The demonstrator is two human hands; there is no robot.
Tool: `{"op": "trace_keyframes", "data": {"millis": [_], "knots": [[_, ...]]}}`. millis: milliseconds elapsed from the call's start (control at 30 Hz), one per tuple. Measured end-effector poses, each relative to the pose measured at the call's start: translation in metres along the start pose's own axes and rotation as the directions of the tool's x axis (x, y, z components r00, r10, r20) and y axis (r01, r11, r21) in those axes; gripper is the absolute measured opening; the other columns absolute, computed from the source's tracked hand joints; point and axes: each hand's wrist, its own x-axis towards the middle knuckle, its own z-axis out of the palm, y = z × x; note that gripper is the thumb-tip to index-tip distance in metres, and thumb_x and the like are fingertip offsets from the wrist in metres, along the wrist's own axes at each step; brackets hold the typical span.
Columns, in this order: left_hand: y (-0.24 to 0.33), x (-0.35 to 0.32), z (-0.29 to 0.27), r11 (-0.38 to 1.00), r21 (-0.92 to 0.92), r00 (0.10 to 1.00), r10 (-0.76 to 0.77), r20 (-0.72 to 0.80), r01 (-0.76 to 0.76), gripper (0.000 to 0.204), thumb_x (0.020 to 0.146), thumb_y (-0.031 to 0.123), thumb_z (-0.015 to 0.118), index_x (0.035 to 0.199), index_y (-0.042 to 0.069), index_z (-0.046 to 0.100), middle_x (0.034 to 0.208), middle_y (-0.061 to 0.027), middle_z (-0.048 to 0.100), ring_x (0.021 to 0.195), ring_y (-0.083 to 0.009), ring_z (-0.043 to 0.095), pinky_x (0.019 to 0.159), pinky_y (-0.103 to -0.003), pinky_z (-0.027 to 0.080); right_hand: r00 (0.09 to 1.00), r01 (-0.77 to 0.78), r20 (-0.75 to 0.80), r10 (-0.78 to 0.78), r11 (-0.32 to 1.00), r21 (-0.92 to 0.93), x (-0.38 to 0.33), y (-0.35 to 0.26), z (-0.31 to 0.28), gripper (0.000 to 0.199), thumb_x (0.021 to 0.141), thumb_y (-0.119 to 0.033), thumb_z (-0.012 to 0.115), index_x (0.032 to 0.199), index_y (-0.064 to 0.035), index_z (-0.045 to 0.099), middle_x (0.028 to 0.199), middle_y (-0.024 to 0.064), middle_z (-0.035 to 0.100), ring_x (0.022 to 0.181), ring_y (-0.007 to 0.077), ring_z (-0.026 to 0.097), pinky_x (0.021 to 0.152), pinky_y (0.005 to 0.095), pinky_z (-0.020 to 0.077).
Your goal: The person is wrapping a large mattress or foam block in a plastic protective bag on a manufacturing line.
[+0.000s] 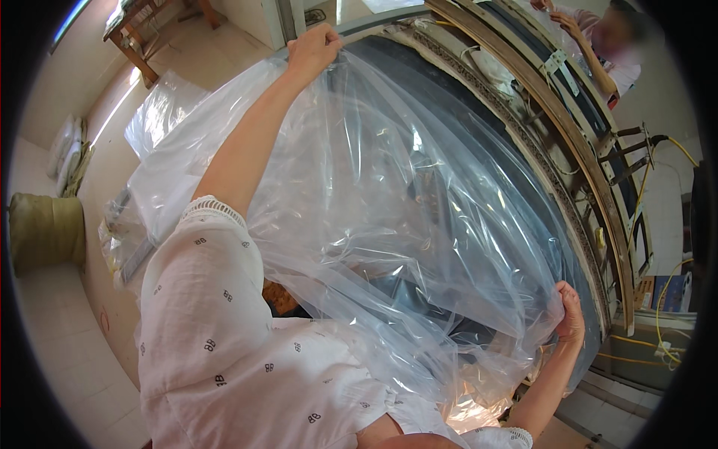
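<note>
A large clear plastic sheet (389, 217) is spread and crumpled over a dark work surface (419, 82). My left hand (313, 46) reaches far forward and grips the sheet's upper edge. My right hand (571, 313) pinches the sheet's near right edge, low in the picture. The plastic hangs between both hands and drapes down over my white patterned sleeve (209, 299).
A long wooden frame (568, 127) with metal brackets curves along the right of the dark surface. Another person (606, 52) works at its far end. More clear plastic (161, 112) lies on the tiled floor at left, near a rolled sack (45, 228) and a wooden table (134, 37). Yellow cables (658, 329) run at right.
</note>
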Motion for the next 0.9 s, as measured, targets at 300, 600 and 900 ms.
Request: {"op": "trace_keyframes", "data": {"millis": [300, 600, 900], "knots": [[-0.006, 0.019, -0.016, 0.721, -0.627, 0.942, -0.111, 0.317, 0.295, 0.027, 0.073, 0.023, 0.067, 0.09, 0.002, 0.061, 0.075, -0.0013, 0.059, 0.069, -0.0124, 0.052, 0.065, -0.028, 0.042, 0.999, 0.047, 0.002, -0.047, 0.999, -0.018, 0.0, -0.002, 0.007, 0.024, 0.079, -0.028, 0.066, 0.084, -0.0092, 0.052, 0.069, -0.0063, 0.052, 0.058, 0.0018, 0.047, 0.051, 0.0145, 0.0368], [0.031, 0.049, 0.008, 0.716, -0.631, 0.954, -0.233, 0.186, 0.298, 0.015, 0.08, 0.013, 0.053, 0.079, 0.001, 0.062, 0.074, -0.0065, 0.059, 0.064, -0.0152, 0.052, 0.057, -0.027, 0.041, 0.988, 0.13, 0.089, -0.127, 0.991, -0.028, -0.051, -0.005, 0.039, 0.023, 0.076, -0.024, 0.066, 0.087, -0.0076, 0.054, 0.069, -0.0046, 0.053, 0.061, 0.0034, 0.048, 0.052, 0.0165, 0.0358], [-0.044, 0.06, 0.079, 0.627, 0.514, 0.711, 0.701, -0.046, -0.585, 0.034, 0.081, 0.014, 0.048, 0.111, 0.0, 0.051, 0.114, -0.0199, 0.05, 0.109, -0.0335, 0.045, 0.092, -0.039, 0.037, 0.96, -0.278, -0.209, 0.189, 0.514, -0.811, -0.15, 0.184, 0.009, 0.021, 0.075, -0.028, 0.058, 0.084, -0.011, 0.066, 0.078, 0.0122, 0.065, 0.077, 0.026, 0.062, 0.069, 0.0343, 0.0476]]}}
